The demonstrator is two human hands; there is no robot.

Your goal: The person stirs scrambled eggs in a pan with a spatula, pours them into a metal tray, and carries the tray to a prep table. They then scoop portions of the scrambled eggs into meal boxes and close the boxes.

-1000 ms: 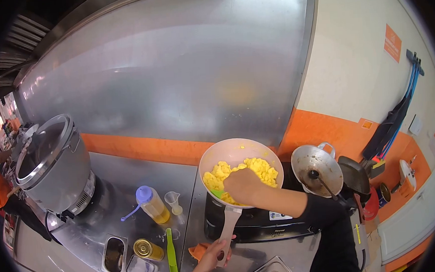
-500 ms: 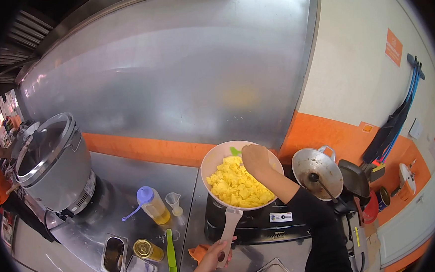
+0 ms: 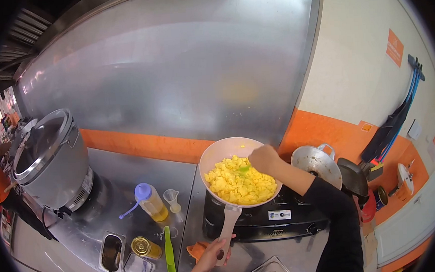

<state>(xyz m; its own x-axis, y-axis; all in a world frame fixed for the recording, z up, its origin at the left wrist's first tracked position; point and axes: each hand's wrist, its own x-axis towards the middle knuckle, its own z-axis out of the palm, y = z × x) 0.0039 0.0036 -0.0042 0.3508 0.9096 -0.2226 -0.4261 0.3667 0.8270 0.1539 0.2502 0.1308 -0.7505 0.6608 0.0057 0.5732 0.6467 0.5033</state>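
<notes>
Though beyond the left grip (image 3: 214,252), yellow eggs (image 3: 236,188) near right grip (image 3: 264,159)

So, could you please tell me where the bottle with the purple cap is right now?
In the head view, the bottle is on the steel counter, left of the pan and just beside the small measuring cup.

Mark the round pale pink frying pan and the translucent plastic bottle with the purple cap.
Round pale pink frying pan (image 3: 225,151), head view: bare inner wall.
Translucent plastic bottle with purple cap (image 3: 153,205), head view: its body.
</notes>
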